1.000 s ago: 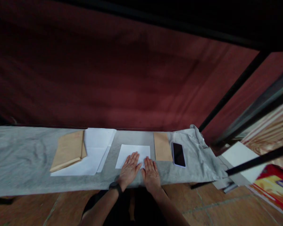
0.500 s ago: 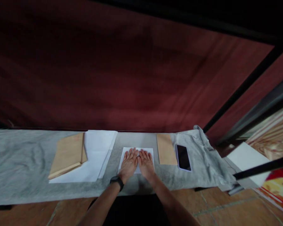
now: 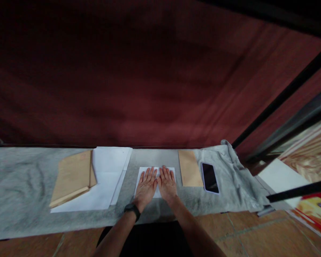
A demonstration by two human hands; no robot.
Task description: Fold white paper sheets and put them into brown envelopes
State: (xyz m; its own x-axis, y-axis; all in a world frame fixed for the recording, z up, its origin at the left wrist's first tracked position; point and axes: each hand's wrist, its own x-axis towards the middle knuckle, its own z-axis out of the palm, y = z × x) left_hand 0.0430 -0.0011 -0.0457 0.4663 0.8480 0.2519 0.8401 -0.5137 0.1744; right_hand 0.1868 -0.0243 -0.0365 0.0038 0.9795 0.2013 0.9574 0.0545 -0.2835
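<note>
A folded-looking white sheet of paper [image 3: 138, 182] lies on the grey cloth in front of me, mostly covered by my hands. My left hand [image 3: 146, 185] rests flat on its left half, fingers stretched out and pointing away from me. On the right half, my right hand [image 3: 166, 183] lies palm down, its fingers also extended. The two thumbs meet near the middle of the paper. Neither hand grips anything. Just right of the paper is a brown envelope [image 3: 190, 168], lying flat.
Larger white sheets [image 3: 107, 178] lie to the left, partly under several brown envelopes [image 3: 73, 172]. A phone [image 3: 210, 178] is at the right on the grey cloth [image 3: 13, 200]. Behind hangs a dark red curtain [image 3: 149, 89]. A black bar [image 3: 283, 94] slants up at the right.
Both hands stay on the white paper; the right hand's fingers have shifted slightly to the right and spread a little. The view has shifted slightly.
</note>
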